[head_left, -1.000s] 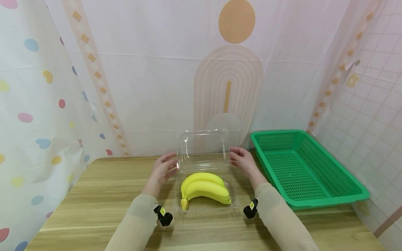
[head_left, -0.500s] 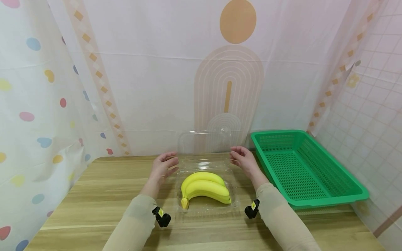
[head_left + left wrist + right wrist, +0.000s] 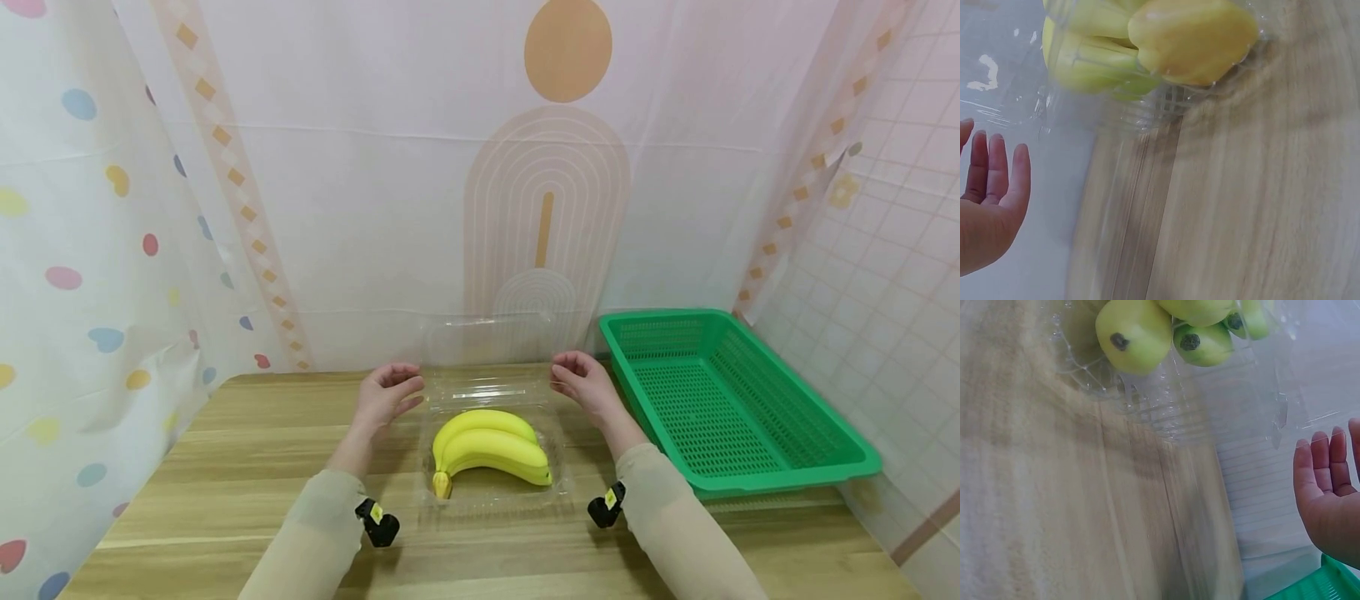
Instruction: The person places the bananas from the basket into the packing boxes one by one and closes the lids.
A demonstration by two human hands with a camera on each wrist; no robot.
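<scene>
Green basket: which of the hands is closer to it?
Right. The right hand is just left of the green basket; the left hand is farther, beyond the clear container.

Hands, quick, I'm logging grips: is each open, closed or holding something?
Left hand: open, beside the clear lid.
Right hand: open, by the lid's opposite edge.

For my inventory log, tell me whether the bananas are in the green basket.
No, the bananas lie in the clear container, left of the green basket.

green basket [image 3: 727, 412] hems the right hand [image 3: 590, 388] (bare table [image 3: 270, 442] at left)
</scene>
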